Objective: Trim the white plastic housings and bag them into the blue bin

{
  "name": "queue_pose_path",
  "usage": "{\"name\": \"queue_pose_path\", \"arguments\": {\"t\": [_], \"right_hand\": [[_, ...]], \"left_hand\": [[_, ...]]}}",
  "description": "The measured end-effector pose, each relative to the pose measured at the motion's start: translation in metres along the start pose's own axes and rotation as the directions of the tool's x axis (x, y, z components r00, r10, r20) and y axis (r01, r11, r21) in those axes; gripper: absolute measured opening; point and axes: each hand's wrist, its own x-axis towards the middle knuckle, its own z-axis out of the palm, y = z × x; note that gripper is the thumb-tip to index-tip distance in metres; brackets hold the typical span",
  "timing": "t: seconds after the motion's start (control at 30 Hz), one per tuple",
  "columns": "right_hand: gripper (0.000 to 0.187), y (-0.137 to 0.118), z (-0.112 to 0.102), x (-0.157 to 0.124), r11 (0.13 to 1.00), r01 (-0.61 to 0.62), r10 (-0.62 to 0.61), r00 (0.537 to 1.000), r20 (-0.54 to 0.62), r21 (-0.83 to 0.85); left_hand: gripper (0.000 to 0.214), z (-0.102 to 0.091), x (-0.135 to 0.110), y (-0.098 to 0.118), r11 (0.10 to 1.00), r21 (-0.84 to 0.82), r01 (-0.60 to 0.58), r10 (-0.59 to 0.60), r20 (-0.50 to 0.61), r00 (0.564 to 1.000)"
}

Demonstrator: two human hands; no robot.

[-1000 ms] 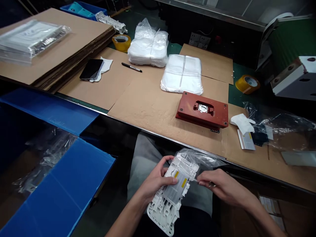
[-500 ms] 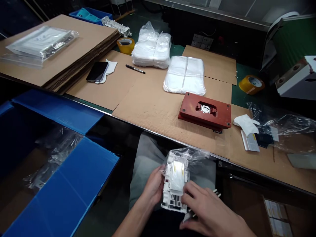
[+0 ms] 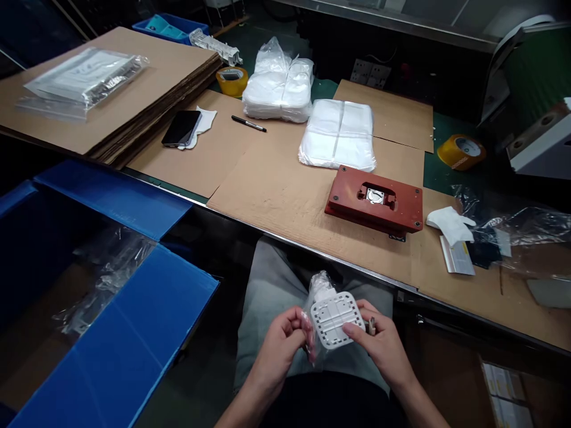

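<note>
Above my lap I hold a white plastic part (image 3: 335, 321) with a rounded square end that has small slots round its edge. My right hand (image 3: 379, 339) grips its right side, the thumb lying across the face. My left hand (image 3: 288, 339) is closed, pinching a clear plastic bag (image 3: 311, 342) at the part's left side. The bag bunches round the narrower far end of the part. Beyond my hands, on the table, stands a red fixture block (image 3: 375, 201) with a metal piece in its recess.
A blue bin (image 3: 134, 333) holding clear bags stands at my left. On the table (image 3: 267, 196) are stacks of white bags (image 3: 339, 134), a pen (image 3: 248, 123), a phone (image 3: 182, 128), tape rolls (image 3: 461, 152) and a white glove (image 3: 450, 226). Stacked cardboard (image 3: 169, 77) lies back left.
The white part has been turned so its rounded square end faces me. My right hand has moved to its right side, and my left hand now pinches the bag.
</note>
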Motion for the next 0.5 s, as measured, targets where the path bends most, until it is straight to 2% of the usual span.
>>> {"name": "queue_pose_path", "arguments": {"t": [0.1,0.13,0.2,0.23,0.27,0.3,0.33,0.37,0.4,0.43,0.5], "right_hand": [[0.036,0.007,0.01,-0.001,0.999,-0.01,0.01,1.0,-0.017,-0.041],[0.036,0.008,0.014,-0.003,0.999,-0.009,0.007,1.0,-0.03,-0.053],[0.036,0.007,0.019,-0.005,0.997,0.005,-0.009,0.999,-0.048,-0.074],[0.035,0.006,0.021,-0.006,0.996,0.019,-0.023,0.999,-0.048,-0.083],[0.034,0.005,0.022,-0.006,0.995,0.038,-0.042,0.998,-0.041,-0.093],[0.033,0.003,0.023,-0.007,0.993,0.06,-0.063,0.998,-0.026,-0.103],[0.031,0.001,0.024,-0.008,0.99,0.086,-0.087,0.996,-0.005,-0.115],[0.03,0.0,0.025,-0.008,0.985,0.115,-0.113,0.993,0.023,-0.126],[0.028,-0.002,0.025,-0.008,0.98,0.145,-0.139,0.989,0.054,-0.138],[0.027,-0.003,0.026,-0.009,0.973,0.178,-0.166,0.982,0.092,-0.148],[0.02,-0.004,0.027,-0.01,0.955,0.249,-0.221,0.959,0.178,-0.159]], "left_hand": [[0.008,0.015,-0.015,0.016,0.993,0.087,-0.074,0.078,-0.045,0.996],[0.01,0.018,-0.02,0.022,0.98,0.174,-0.099,0.1,0.004,0.995],[0.014,0.017,-0.028,0.033,0.921,0.351,-0.169,0.083,0.246,0.966],[0.014,0.014,-0.03,0.037,0.899,0.391,-0.197,0.056,0.344,0.937],[0.011,0.007,-0.03,0.04,0.914,0.359,-0.19,0.049,0.366,0.929],[0.011,-0.002,-0.027,0.041,0.947,0.281,-0.153,0.058,0.321,0.945],[0.018,-0.011,-0.021,0.04,0.985,0.145,-0.098,0.074,0.159,0.984],[0.023,-0.021,-0.013,0.036,0.996,-0.065,-0.058,0.055,-0.053,0.997],[0.028,-0.029,-0.003,0.031,0.986,-0.165,-0.036,0.013,-0.142,0.99],[0.029,-0.035,0.008,0.023,0.978,-0.209,0.011,-0.042,-0.145,0.989],[0.04,-0.039,0.028,0.005,0.944,-0.279,0.176,-0.194,-0.037,0.98]]}}
